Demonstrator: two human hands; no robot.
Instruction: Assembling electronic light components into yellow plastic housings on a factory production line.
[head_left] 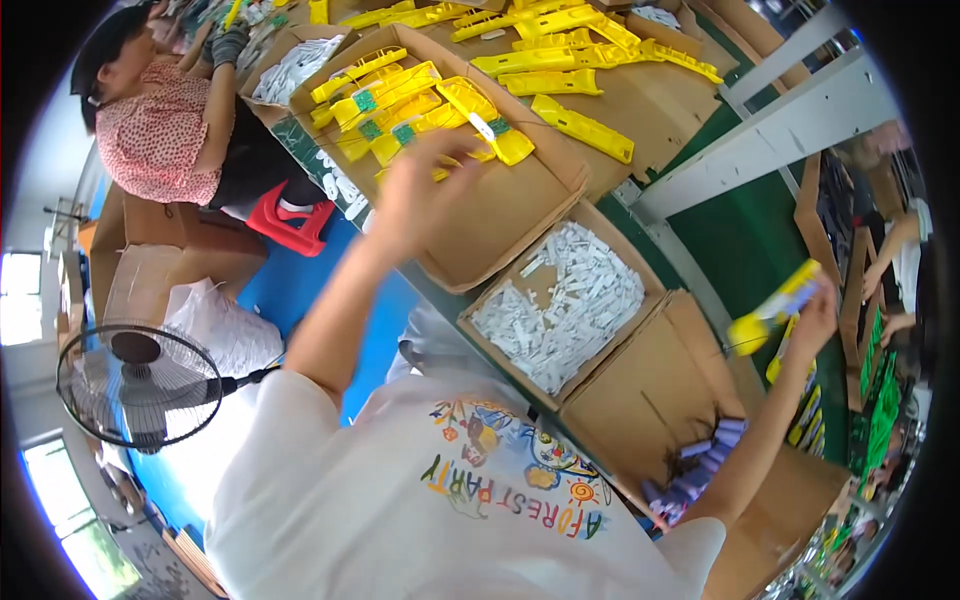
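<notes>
My left hand (415,190), a little blurred, reaches over a cardboard box (500,235) with its fingers stretched and apart. Just beyond the fingertips lie yellow plastic housings (395,100), some with small green circuit boards (403,133) and thin wires; whether the fingers touch one is unclear. Off to the right, my right hand (818,312) grips a yellow plastic housing (752,332) with a purple cylindrical battery (797,298) at its upper end. More purple batteries (705,460) with dark leads lie in a cardboard tray below my right forearm.
Small white parts fill a box (650,290) in front of me. Loose yellow housings (560,82) cover cardboard at the far side. A white metal frame (770,135) crosses the green bench. At left are a co-worker (165,130), a red stool (290,220) and a fan (140,385).
</notes>
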